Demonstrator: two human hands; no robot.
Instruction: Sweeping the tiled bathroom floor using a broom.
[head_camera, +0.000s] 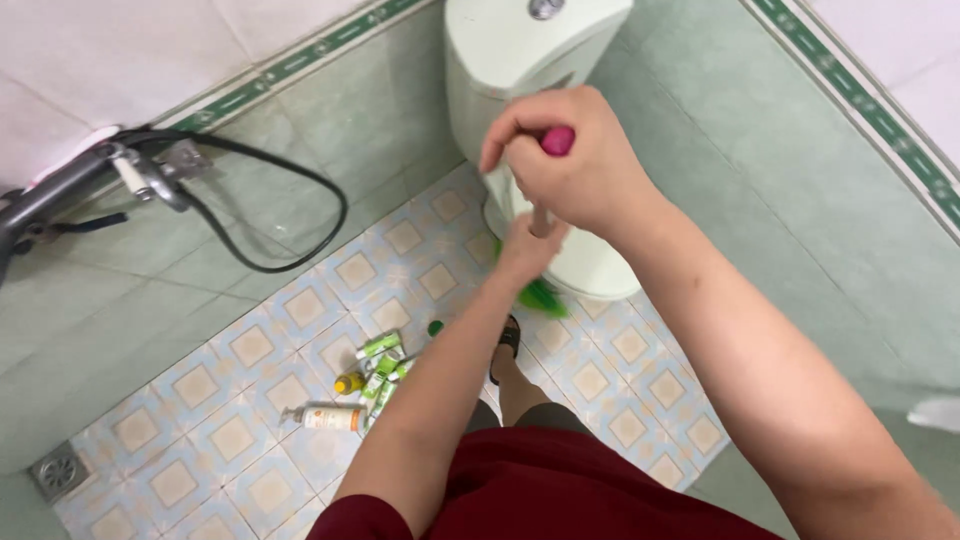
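Green plastic bristles of a broom (540, 296) show at the base of the white ceramic toilet (540, 60), far centre of the floor, touching the pedestal's near left side. Your right hand (575, 165) is clenched in a fist around the top of the broom's handle, whose pink rounded end cap (557, 140) pokes out between thumb and fingers. Your left hand (528, 245) sits lower on the same handle, fingers wrapped round it, just above the bristles. Both forearms run from the near edge toward the toilet.

Floor: pale blue and beige patterned tiles (250, 345). Left of your left forearm, a cluster of small green-and-white tubes (383, 368) lies flat, with a small yellow bottle (348, 382) and a white pump bottle with an orange band (325, 417) on its side just beside them. A square metal floor drain (58, 470) sits near left. A black hose (290, 200) loops from a metal tap fitting (140, 175) on the far left green-tiled wall. One sandalled foot (506, 340) shows below your left wrist.
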